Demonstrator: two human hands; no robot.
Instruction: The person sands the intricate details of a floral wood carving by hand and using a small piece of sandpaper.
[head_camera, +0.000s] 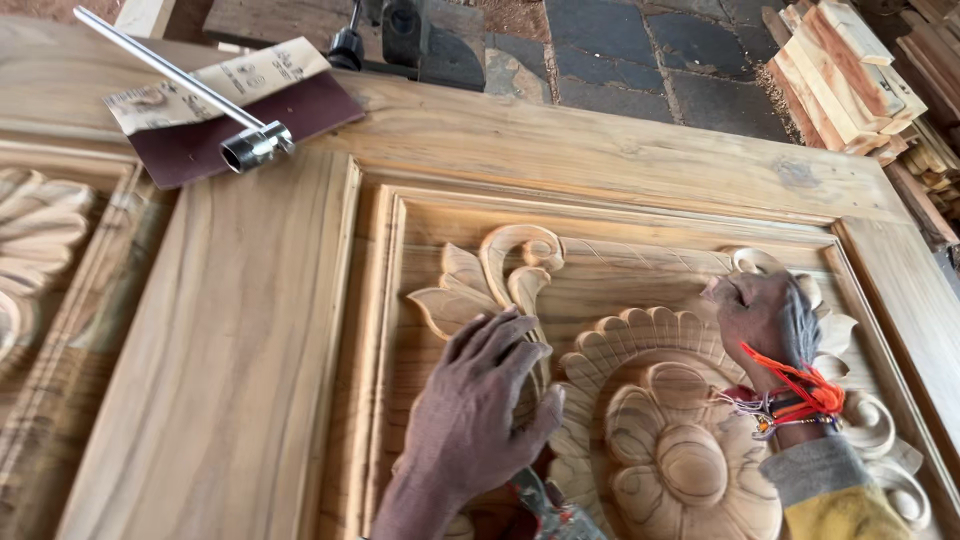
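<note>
Nearest the camera, the left hand (480, 400) lies flat on the carved door (250, 330), fingers spread over the leaf scroll (490, 275) and gripping nothing. The right hand (760, 320), with orange thread around its wrist and a grey and yellow sleeve below, is closed and pressed to the carving near the panel's upper right; whether it holds anything cannot be told. Between the hands sits a round carved flower (670, 440) with layered petals, sunk in a moulded frame.

The door is pale bare wood lying flat, with broad smooth rails and a second carved panel (40, 240) at the left edge. Farther up, on the top rail, a sheet of sandpaper (230, 110) lies with its dark red side up and one corner folded over, and a metal socket wrench (215, 110) rests across it.

Beyond the door is a dark stone-paved floor (650, 60), a black clamp-like tool (400, 35), and a stack of cut wood strips (850, 70) at the right.
</note>
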